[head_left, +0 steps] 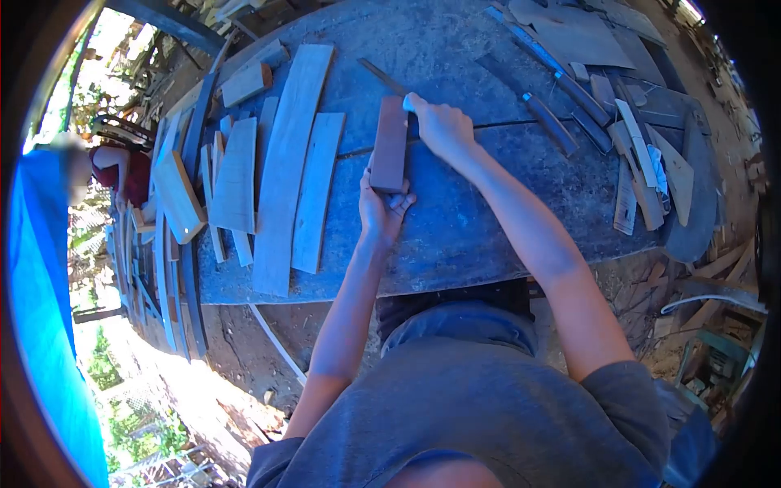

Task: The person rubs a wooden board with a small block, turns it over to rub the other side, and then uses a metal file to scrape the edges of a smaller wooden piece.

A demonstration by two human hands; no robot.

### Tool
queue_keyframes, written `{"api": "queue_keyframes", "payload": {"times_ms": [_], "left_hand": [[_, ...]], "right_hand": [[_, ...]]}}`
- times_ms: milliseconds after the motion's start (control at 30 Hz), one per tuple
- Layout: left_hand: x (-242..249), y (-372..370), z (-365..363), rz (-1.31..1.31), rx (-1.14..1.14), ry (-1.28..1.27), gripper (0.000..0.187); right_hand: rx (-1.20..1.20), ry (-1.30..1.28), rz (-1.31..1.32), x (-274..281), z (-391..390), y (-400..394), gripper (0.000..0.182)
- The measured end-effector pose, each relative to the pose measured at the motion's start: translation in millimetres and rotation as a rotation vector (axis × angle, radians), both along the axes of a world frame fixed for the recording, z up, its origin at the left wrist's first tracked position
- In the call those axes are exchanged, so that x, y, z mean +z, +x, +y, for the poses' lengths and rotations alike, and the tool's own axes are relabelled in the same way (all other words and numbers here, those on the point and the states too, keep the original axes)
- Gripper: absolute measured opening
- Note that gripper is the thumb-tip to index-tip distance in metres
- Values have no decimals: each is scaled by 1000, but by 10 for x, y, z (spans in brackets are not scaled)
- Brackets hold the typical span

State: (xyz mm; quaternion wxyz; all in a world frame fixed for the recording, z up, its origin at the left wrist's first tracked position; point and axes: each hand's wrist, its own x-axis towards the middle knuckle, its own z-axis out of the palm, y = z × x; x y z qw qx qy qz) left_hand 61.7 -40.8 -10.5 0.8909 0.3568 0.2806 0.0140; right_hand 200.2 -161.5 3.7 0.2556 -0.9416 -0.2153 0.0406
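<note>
My left hand [382,203] is closed around the lower end of a reddish-brown wooden block [390,138], which points away from me above the blue worktable [455,236]. At the block's far end, my right hand [443,130] grips the pale handle of a tool with a long, thin dark blade [379,75]. This blade points up and to the left, overlapping the block's top edge in this view. I cannot tell whether it is a knife or a file. Left of the block lie a short pale board [319,191] and a longer board [293,163].
More boards [236,175] and a thick wood block [179,195] lie at the table's left. Right of my hands are dark strips [553,126], a blue-edged bar [537,49] and wood offcuts [643,154]. Another person [122,171] is at the far left.
</note>
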Motion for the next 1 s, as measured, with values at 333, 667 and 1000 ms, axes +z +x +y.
{"api": "queue_keyframes", "payload": {"times_ms": [333,667,1000], "left_hand": [[246,-39,345,-170,-434,927,49],[802,112,692,-353,-409,1415,76],[958,98,750,-389,-426,1140,91]], "right_hand": [[-111,695,932,41,-598,208,41],[-20,1230,1366,-34,-887,-187,41],[317,1947,1642,-172,-835,-681,47]]}}
